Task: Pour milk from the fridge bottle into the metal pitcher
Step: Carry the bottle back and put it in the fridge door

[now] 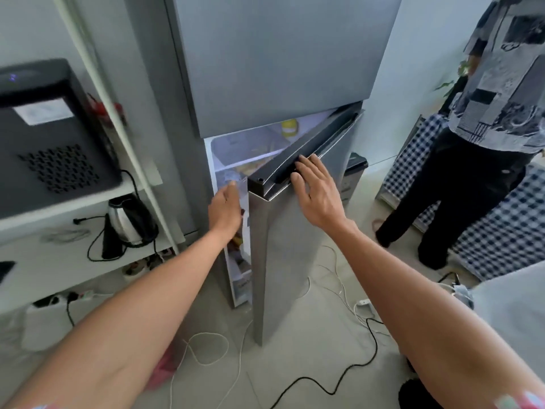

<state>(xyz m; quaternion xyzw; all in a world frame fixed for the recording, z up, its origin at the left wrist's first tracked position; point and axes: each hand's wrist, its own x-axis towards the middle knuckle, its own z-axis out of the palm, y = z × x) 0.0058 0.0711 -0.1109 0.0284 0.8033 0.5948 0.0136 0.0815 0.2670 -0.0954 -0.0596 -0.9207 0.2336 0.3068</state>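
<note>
The grey fridge's lower door (283,249) stands partly open, hinged on the right. My right hand (317,193) rests on the door's dark top edge with fingers straight. My left hand (225,209) reaches into the gap beside the door, fingers extended toward a blurred bottle (229,178) with a pale cap on the door shelf; whether it touches the bottle I cannot tell. The fridge's lit interior (247,149) shows shelves with food and a yellow-lidded jar (289,127). No metal pitcher is in view.
A white shelf unit (59,261) on the left carries a black appliance (50,137) and a steel kettle (129,222). Cables (339,376) and power strips lie on the floor. A person in dark trousers (460,199) stands at right beside checked fabric (501,231).
</note>
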